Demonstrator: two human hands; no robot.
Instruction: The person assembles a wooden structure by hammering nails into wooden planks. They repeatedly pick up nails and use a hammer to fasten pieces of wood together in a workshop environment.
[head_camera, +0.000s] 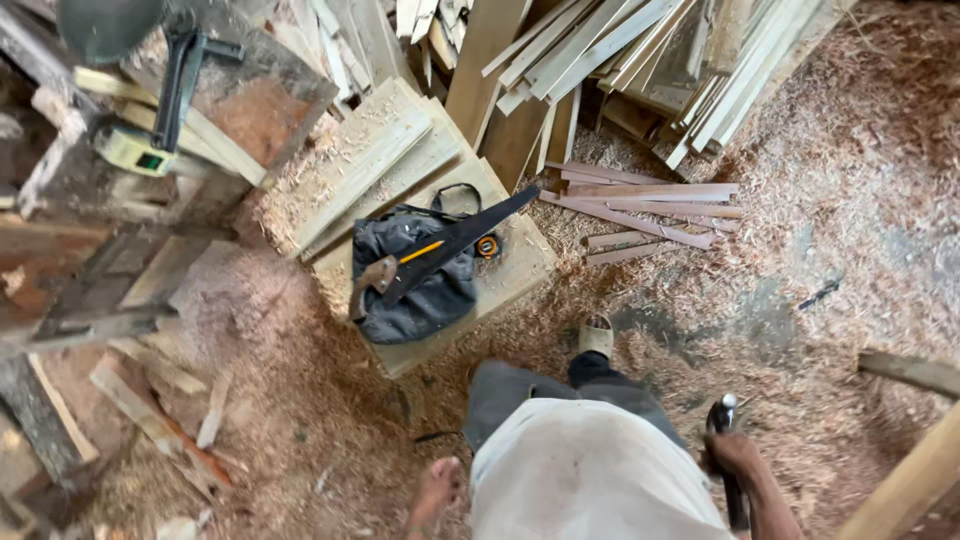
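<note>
My right hand (735, 455) hangs by my right hip, shut on a dark-handled tool (737, 505) with a metal end pointing up. At the bottom left of my white shirt, my left hand (438, 490) hangs with nothing in it. In front of me, a hand saw (455, 243) with a black blade and wooden handle lies on a dark bag (420, 295). The bag rests on a low stack of boards (510, 275). An orange pencil (421, 251) lies against the saw, and a small tape measure (487, 246) sits beside the blade. Both hands are well away from them.
Sawdust and shavings cover the floor. Long planks (600, 50) lean in piles at the top, and thin reddish strips (650, 210) lie on the floor to the right. A wooden bench with a clamp (180, 85) stands at left. A timber beam (910, 480) crosses the bottom right corner.
</note>
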